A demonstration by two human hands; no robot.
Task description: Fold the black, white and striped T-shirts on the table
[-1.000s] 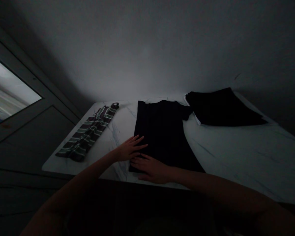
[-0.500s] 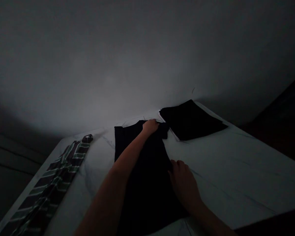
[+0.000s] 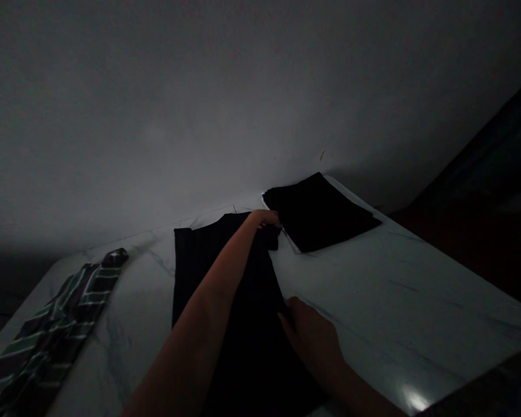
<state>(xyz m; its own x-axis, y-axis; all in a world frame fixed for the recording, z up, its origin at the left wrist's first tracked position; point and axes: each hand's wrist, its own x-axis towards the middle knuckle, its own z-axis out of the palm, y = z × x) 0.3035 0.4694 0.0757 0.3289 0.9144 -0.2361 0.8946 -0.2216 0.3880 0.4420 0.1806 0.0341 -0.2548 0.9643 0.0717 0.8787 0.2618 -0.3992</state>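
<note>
A dark T-shirt (image 3: 256, 324) lies spread out lengthwise on the white marbled table (image 3: 373, 307), its collar end toward the wall. My left hand (image 3: 265, 218) reaches across it to the far right shoulder, with fingers curled down onto the cloth by the short sleeve. Along the shirt's right side edge, my right hand (image 3: 312, 333) is closed in a pinch, thumb on the near side. Both hands appear to grip the T-shirt, though the dim light hides the exact fingertip contact.
A folded black cloth stack (image 3: 325, 214) with a white edge lies at the back right, close to the sleeve. On the left is a striped green and dark garment (image 3: 56, 336). A grey wall (image 3: 178, 116) rises behind the table.
The view has swung to the right, so everything sits further left. My left hand has curled its fingers at the sleeve, and my right hand has closed at the side edge.
</note>
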